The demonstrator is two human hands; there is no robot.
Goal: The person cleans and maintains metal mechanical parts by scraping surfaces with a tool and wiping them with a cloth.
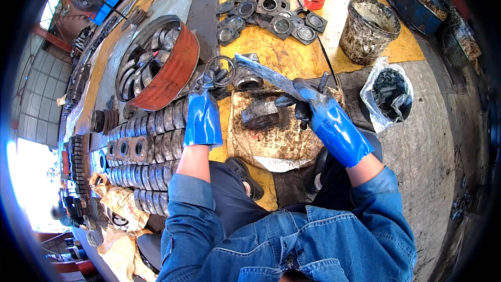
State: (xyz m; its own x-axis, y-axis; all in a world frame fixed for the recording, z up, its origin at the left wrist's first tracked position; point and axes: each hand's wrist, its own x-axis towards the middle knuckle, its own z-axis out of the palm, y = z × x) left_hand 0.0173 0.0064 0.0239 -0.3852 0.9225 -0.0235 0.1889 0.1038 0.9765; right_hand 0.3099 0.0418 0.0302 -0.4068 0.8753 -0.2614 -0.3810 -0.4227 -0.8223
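Observation:
Both hands wear blue gloves with blackened fingers. My left hand (207, 81) is closed on a thin dark metal ring (228, 62), beside the red drum. My right hand (307, 99) grips a long flat blue-grey stick (266, 75), which slants up to the left toward the ring. A short dark rod (323, 80) juts up beside that hand; I cannot tell whether it is held too. Below and between the hands, a greasy metal block (260, 115) rests on a stained, sack-covered work surface (282, 149). A round-holed metal part (247, 82) sits just beyond it.
Square metal parts with round centres (269, 5) lie piled on the yellow sheet, near a red bowl (313, 0). A grimy bucket (368, 28) and a bag-lined container (387, 94) stand right. At left are a red drum (169, 70) and rows of metal parts (143, 149).

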